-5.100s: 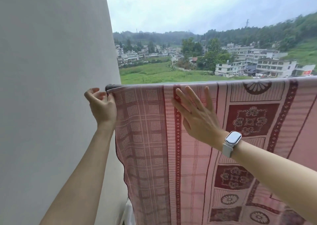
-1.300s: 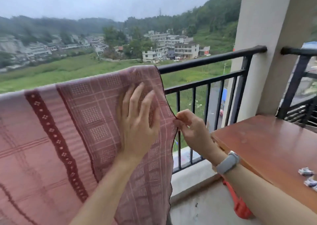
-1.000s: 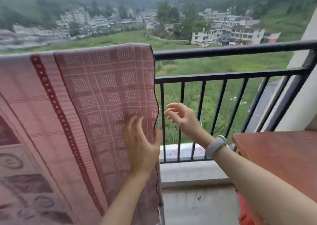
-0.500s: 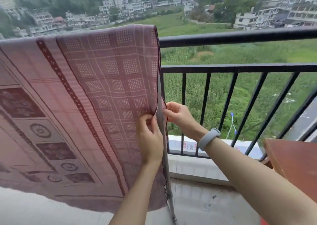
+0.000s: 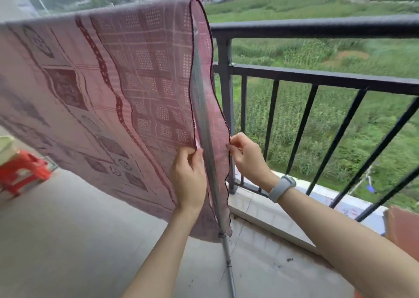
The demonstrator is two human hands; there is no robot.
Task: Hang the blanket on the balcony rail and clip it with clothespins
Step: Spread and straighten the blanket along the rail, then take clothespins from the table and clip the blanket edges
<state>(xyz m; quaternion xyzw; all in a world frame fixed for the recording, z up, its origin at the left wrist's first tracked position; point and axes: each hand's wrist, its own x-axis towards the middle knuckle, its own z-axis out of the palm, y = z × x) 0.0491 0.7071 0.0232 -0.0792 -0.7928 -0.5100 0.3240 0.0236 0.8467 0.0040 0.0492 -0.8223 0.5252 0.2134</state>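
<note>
The blanket (image 5: 140, 75) already hangs folded over the top of the balcony rail (image 5: 317, 26), its 2 layers dropping down toward the floor (image 5: 68, 241), so the hanging part looks done. What remains, judging from this view, is squaring up the right-hand edges and all of the clipping: no clothespin shows on the cloth or in either hand.

The left hand (image 5: 189, 177) pinches the side edge of the near layer, fingers (image 5: 192, 155) closed on the hem. The right hand (image 5: 247, 159), with a pale watch (image 5: 282, 187) on its wrist, grips the edge of the far layer just beside it, fingers together on the fabric. Between the 2 edges a grey metal pole (image 5: 205, 125) runs down to the floor, possibly a leg of a drying rack, though its top is hidden by the cloth.

The frame is blurred with motion, so the blanket's pattern smears at the left. A red stool (image 5: 21, 173) sits at the left edge, partly cut off, and a brown bench (image 5: 403, 227) corner pokes in at the right; anything lying on it is out of frame.
</note>
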